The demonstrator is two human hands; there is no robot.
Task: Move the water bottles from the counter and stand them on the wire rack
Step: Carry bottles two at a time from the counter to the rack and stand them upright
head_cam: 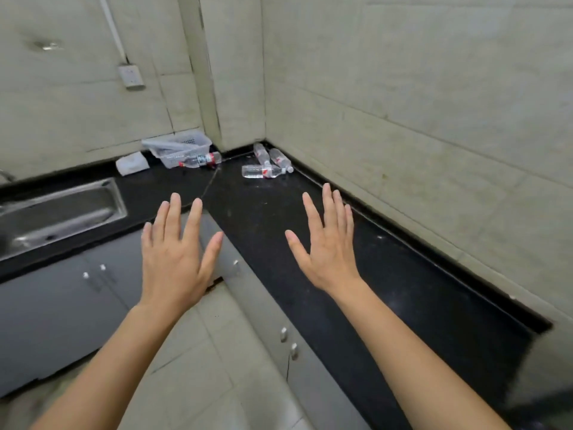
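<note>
A black L-shaped counter (279,218) runs along two pale tiled walls. At the far side, against the wall, sits a white plastic basket (183,147), tipped at an angle. A clear water bottle (201,159) with a red label lies on its side against the basket's front right edge. To the right of the basket, past a jutting wall pillar, three more bottles (262,171) lie on their sides in a close cluster in the counter's corner, none standing upright. Just left of the basket rests a white folded packet (132,163). Further left of the basket and nearer the viewer is a steel sink (59,209). Well in front of the basket, both bare arms reach forward. The left hand (173,262) and right hand (328,252) are held palm down, fingers straight and spread, holding nothing, apart from each other and far from every bottle.
</note>
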